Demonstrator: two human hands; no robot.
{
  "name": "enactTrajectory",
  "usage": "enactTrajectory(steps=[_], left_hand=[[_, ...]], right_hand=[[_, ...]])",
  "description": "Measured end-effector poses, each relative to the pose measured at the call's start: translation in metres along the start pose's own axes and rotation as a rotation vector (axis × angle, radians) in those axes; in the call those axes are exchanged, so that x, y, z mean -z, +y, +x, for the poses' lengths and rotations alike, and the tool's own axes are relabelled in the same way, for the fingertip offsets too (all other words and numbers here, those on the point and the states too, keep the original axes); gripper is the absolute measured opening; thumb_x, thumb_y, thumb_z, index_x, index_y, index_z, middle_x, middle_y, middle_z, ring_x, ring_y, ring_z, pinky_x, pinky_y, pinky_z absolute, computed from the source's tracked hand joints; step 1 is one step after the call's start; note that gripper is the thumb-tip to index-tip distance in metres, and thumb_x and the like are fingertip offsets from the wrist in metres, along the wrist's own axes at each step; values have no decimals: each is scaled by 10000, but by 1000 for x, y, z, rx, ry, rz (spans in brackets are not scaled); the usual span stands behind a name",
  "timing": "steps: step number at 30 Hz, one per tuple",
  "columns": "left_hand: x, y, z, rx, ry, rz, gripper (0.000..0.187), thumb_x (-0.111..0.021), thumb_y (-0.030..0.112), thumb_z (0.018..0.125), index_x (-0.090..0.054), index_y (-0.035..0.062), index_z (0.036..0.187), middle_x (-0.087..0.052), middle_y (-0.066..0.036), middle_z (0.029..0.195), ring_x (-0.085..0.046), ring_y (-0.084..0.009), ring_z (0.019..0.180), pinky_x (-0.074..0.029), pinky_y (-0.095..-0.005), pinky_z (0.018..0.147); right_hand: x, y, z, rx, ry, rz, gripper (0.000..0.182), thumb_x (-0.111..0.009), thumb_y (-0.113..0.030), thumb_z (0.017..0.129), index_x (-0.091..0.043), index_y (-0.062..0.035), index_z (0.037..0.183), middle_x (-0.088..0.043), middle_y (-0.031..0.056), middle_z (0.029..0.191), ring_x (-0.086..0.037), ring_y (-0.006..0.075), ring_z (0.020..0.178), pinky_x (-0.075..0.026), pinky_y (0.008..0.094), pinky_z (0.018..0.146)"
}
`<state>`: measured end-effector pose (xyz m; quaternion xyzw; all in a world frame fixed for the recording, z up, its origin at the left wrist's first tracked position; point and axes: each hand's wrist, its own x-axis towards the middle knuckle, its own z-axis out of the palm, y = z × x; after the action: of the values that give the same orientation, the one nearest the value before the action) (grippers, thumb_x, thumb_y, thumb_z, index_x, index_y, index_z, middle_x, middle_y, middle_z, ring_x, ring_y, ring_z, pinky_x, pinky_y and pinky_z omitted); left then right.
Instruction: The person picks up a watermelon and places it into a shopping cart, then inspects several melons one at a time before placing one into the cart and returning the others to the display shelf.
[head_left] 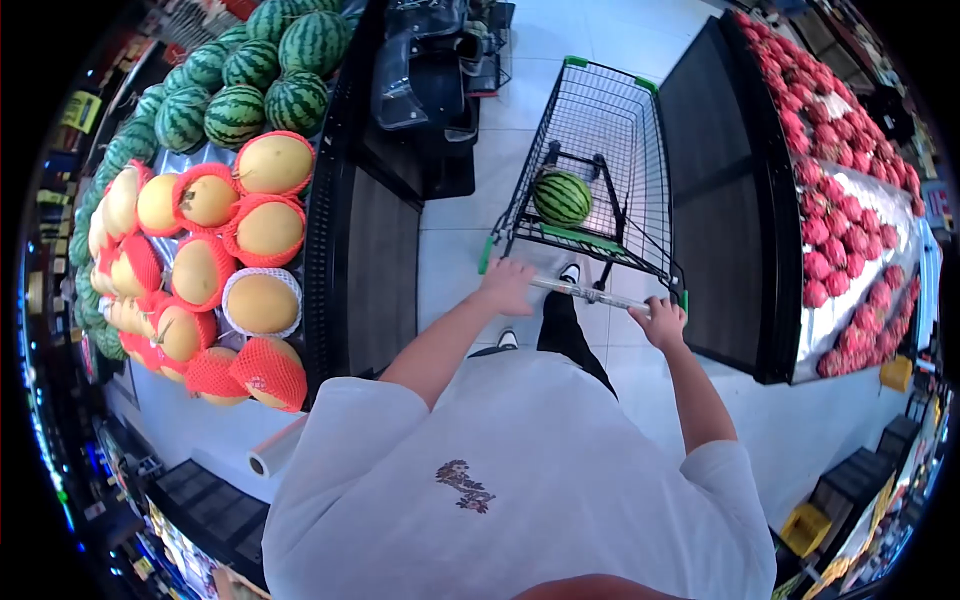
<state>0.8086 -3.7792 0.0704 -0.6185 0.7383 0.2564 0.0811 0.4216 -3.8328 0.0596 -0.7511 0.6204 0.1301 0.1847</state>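
A wire shopping cart [640,150] with green corner pieces stands in front of me, its clear handle [590,292] crossing near my waist. My left hand [508,287] lies over the handle's left end, its fingers curling over the bar and partly hidden. At the other end, my right hand [660,322] is closed around the same handle. Inside the basket, close to the handle side, lies one striped green watermelon [562,197]. Neither hand touches the watermelon.
To the left, a display holds yellow melons [270,228] in foam nets, with watermelons [235,115] behind. A dark stand [715,190] bearing red dragon fruit [835,235] borders the cart's right side. Black bins [420,85] stand ahead left. A roll [275,450] sits behind left.
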Motion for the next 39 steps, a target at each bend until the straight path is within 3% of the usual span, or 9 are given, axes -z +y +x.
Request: enactTrajectory(steps=[18,22,23,28,30,32,33,36,39], left_hand=[[-3,-65,10,84,37,-111,732,-692,664,808,-605,144,1316,-585,-121,1332,-502,-330,1291,-299,-469,1096],[13,-86,33,247,22,-360,564,-598,585,940,-667,111,1237,-685,-149,1185,-623,-328,1150,-446,-450,992],[11,-87,38,271,188,-289,501,-552,545,982,-709,87,1112,-725,-155,1064,-672,-345,1033,-513,-460,879],[13,-92,67,278,120,-233,521,-466,535,1015,-710,75,1017,-742,-155,964,-707,-349,939,-546,-477,800],[13,-82,76,317,154,-118,464,-493,482,1002,-710,72,994,-746,-150,968,-710,-343,935,-546,-477,799],[10,-75,87,333,193,-114,366,-575,416,954,-708,80,1014,-747,-120,956,-712,-337,906,-550,-463,783],[11,-73,86,356,314,-274,332,-614,383,929,-702,82,1041,-739,-111,968,-708,-334,912,-552,-454,791],[2,-85,96,292,572,-540,365,-740,183,818,-640,79,1153,-659,-133,1155,-645,-326,1088,-537,-398,896],[16,-93,94,208,737,-342,488,-744,175,806,-614,101,1271,-542,-125,1393,-484,-342,1340,-413,-471,1091]], right_hand=[[8,-61,56,111,163,18,726,-588,-743,867,-689,-72,1127,-636,172,1149,-526,368,1171,-308,509,1105],[20,-72,75,86,32,37,791,-561,-775,852,-703,-84,1209,-642,191,1218,-512,384,1226,-263,514,1143],[27,-74,80,74,-5,15,789,-550,-787,853,-700,-106,1223,-639,181,1227,-511,373,1231,-278,504,1138],[37,-66,108,42,-112,62,799,-474,-803,887,-688,-139,1278,-682,140,1162,-553,367,1216,-299,505,1127],[37,-57,113,14,-54,121,658,-602,-659,907,-684,-114,1266,-697,130,1134,-568,367,1200,-343,495,1111],[37,-44,115,22,358,524,535,-747,-442,875,-667,-92,1272,-692,114,1185,-564,373,1202,-400,481,1079],[41,-43,112,-23,494,375,569,-805,-269,829,-612,-85,1332,-633,152,1303,-532,402,1249,-433,478,1069],[7,-22,130,-124,586,344,651,-772,-329,867,-535,-103,1430,-502,213,1452,-470,425,1335,-405,492,1113],[0,-17,143,-189,234,245,704,-655,-520,920,-492,-147,1495,-228,239,1645,-269,429,1496,-314,554,1173]])
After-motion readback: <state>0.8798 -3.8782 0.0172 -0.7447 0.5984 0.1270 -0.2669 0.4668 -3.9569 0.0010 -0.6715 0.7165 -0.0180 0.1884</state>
